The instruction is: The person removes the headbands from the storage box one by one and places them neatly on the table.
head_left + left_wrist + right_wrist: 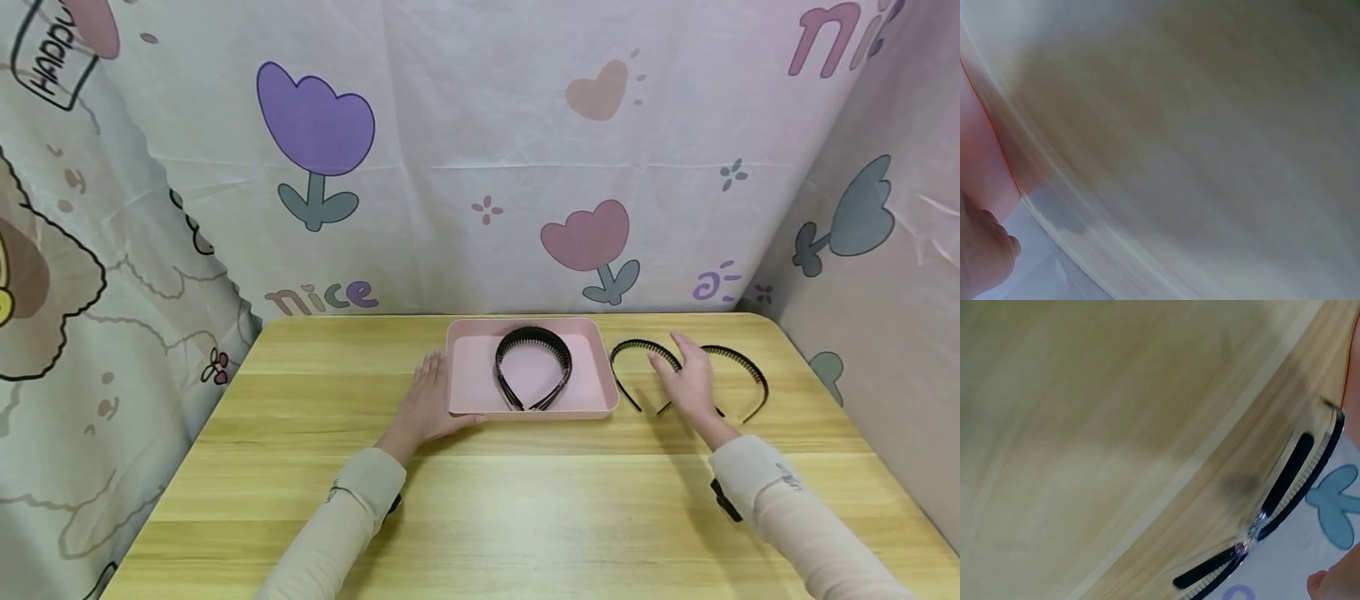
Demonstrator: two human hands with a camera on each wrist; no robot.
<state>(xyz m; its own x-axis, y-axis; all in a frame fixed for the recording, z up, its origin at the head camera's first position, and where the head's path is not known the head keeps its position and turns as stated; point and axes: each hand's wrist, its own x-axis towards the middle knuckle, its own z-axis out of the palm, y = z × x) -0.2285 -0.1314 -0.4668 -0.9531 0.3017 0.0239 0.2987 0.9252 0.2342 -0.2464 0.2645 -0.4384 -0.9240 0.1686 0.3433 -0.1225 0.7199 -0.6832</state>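
A pink tray (471, 375) sits toward the back of the wooden table, with black toothed headbands (534, 335) stacked inside it. My left hand (429, 404) rests against the tray's left side, fingers straight and thumb along the front edge. To the tray's right lie two more headbands, a left one (636, 342) and a right one (757, 375), ends toward me. Over the gap between them is my right hand (692, 385), thumb and fingers spread apart, hiding part of both. The right wrist view shows these black headbands (1304, 481) low on the table beside the hand's edge.
The wooden table (540, 508) ends at a printed curtain (450, 100) behind, with more curtain along both sides. Both forearms reach in from the front, each with a dark wrist strap (725, 500).
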